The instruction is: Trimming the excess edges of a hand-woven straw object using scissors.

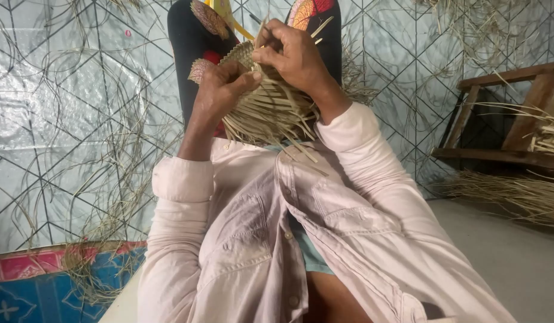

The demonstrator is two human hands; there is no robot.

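A small woven basket of pale straw strips (271, 107) rests on my lap, its loose strip ends fanning down towards my shirt. My left hand (220, 90) grips its left rim, thumb pressed across the strips. My right hand (292, 54) sits over the top of the basket, fingers pinched on a thin straw strip (262, 30) that sticks upward. My pale pink sleeves reach to both wrists. The basket's underside is hidden behind my hands.
Loose straw lies scattered over the tiled, geometric-patterned floor (67, 119). A wooden frame (504, 119) with a bundle of straw (516, 194) under it stands at the right. A red and blue patterned mat (31, 287) lies at the lower left.
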